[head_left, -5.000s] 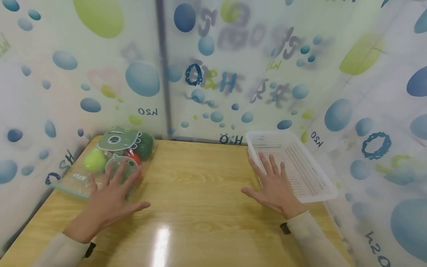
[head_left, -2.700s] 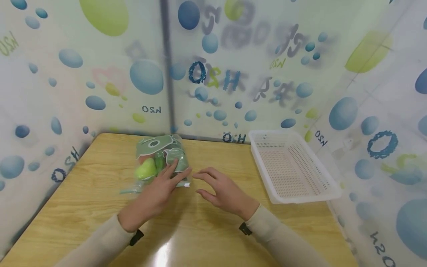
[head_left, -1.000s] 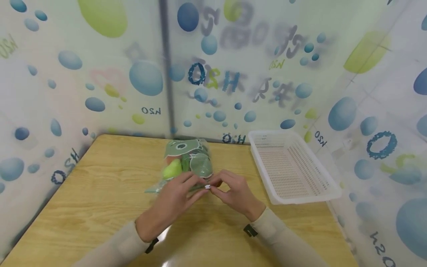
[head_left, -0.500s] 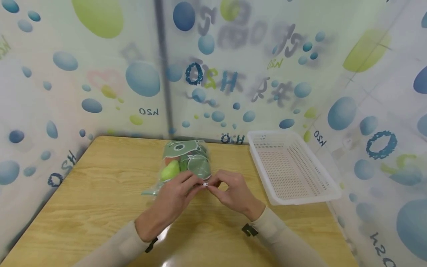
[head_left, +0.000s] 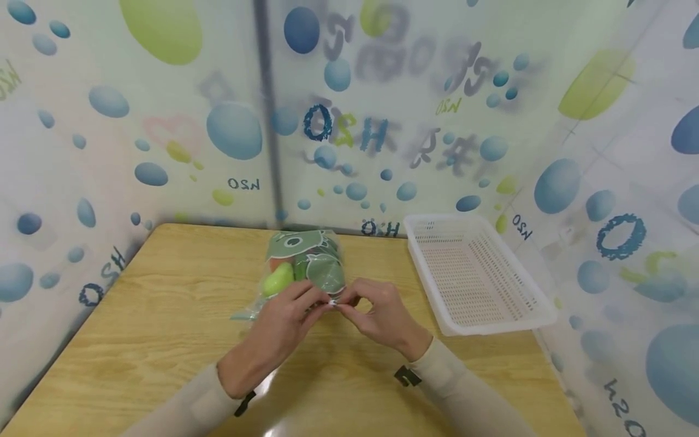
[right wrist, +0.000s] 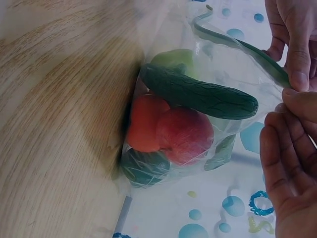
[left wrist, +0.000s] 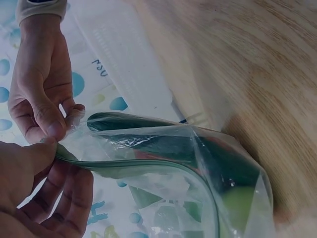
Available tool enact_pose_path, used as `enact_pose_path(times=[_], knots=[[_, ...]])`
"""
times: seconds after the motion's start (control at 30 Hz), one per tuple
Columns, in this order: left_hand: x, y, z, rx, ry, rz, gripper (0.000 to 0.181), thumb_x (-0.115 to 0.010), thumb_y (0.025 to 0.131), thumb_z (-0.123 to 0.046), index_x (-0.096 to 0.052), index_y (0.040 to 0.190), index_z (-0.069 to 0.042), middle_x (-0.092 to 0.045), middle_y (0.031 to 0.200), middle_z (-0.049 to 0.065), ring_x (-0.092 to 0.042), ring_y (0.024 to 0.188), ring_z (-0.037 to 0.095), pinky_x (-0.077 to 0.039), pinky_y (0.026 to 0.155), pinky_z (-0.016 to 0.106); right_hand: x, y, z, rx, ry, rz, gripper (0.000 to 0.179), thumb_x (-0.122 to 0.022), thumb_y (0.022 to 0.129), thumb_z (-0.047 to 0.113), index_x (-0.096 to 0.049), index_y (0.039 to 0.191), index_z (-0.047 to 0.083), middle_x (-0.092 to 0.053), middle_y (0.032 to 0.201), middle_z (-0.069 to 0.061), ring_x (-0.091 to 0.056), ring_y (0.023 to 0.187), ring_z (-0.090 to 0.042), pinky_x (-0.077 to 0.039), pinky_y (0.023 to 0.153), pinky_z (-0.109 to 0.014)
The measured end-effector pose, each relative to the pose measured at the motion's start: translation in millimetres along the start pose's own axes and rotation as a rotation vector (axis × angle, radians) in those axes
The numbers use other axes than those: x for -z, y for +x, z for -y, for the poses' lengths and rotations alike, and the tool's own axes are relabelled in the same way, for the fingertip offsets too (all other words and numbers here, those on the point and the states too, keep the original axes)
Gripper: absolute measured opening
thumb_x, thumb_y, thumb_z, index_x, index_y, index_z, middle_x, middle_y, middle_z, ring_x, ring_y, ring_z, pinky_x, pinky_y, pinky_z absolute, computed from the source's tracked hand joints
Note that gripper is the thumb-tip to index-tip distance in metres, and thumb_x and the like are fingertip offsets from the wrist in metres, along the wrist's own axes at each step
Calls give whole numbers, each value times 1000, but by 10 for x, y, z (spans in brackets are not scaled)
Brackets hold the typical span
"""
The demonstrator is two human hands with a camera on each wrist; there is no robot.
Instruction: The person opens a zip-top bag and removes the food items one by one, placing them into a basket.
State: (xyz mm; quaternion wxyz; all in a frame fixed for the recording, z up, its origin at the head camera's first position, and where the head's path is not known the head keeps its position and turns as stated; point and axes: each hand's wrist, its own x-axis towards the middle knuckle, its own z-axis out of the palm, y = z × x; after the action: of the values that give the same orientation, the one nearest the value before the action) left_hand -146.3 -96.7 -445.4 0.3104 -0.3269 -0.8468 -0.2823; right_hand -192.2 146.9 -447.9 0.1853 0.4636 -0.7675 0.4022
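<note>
A clear zip bag (head_left: 326, 270) with a green cartoon print stands on the table near the middle. Through its side in the right wrist view I see a dark green cucumber (right wrist: 203, 94), a red apple (right wrist: 184, 135), an orange-red round piece (right wrist: 147, 121) and another dark green one (right wrist: 144, 166). A yellow-green pear (head_left: 278, 279) shows at the left in the head view. My left hand (head_left: 281, 325) and right hand (head_left: 384, 315) meet at the bag's near right corner. Thumbs and forefingers of both pinch the end of its green zip strip (left wrist: 143, 163).
To the right on the wooden table (head_left: 164, 340) stands a white plastic basket (head_left: 428, 291) with slotted sides. Patterned walls (head_left: 355, 91) with blue and green bubbles enclose the table at the back and both sides.
The bag has moved from the far left to the middle. Both hands, first spread over bag and basket, have come together and pinched its corner. Over the last second they shift slightly left.
</note>
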Motion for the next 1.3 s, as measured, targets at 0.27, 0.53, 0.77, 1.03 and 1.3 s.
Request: enact_pose_path(times=[0.27, 0.53, 0.77, 1.03, 1.3], knots=[[15, -91, 80, -6, 2, -56, 28, -100, 87, -2, -79, 104, -11, -73, 102, 1, -68, 81, 9, -59, 69, 21, 32, -9, 2, -41, 31, -27, 20, -92, 97, -4, -82, 104, 13, -85, 99, -1, -78, 85, -9, -69, 78, -26], [79, -173, 150, 24, 15, -50, 31, -101, 85, 1, -80, 104, -12, -73, 102, 0, -69, 81, 9, -61, 70, 22, 44, -14, -22, -55, 53, -31, 20, -91, 97, -4, -83, 104, 13, -85, 100, -1, -80, 85, -10, -69, 77, -26], [126, -232, 217, 54, 25, -43, 32, -100, 84, 3, -80, 103, -12, -74, 101, 1, -70, 80, 9, -63, 70, 23, 68, -18, -22, -93, 65, -44, 20, -91, 97, -5, -83, 104, 12, -86, 102, -5, -81, 87, -12, -71, 78, -29], [228, -318, 274, 99, 62, -15, 28, -99, 88, 1, -82, 104, -14, -75, 99, -1, -68, 80, 8, -62, 68, 24, 84, -34, -32, -133, 67, -57, 16, -88, 100, -3, -82, 106, 11, -89, 110, -7, -88, 100, -20, -72, 81, -28], [346, -390, 314, 114, 110, -49, 35, -102, 80, 5, -80, 99, -15, -76, 98, -1, -68, 81, 10, -62, 66, 27, 78, -43, -66, -166, 90, -85, 14, -84, 104, -3, -80, 108, 10, -89, 110, -9, -88, 96, -22, -71, 75, -28]])
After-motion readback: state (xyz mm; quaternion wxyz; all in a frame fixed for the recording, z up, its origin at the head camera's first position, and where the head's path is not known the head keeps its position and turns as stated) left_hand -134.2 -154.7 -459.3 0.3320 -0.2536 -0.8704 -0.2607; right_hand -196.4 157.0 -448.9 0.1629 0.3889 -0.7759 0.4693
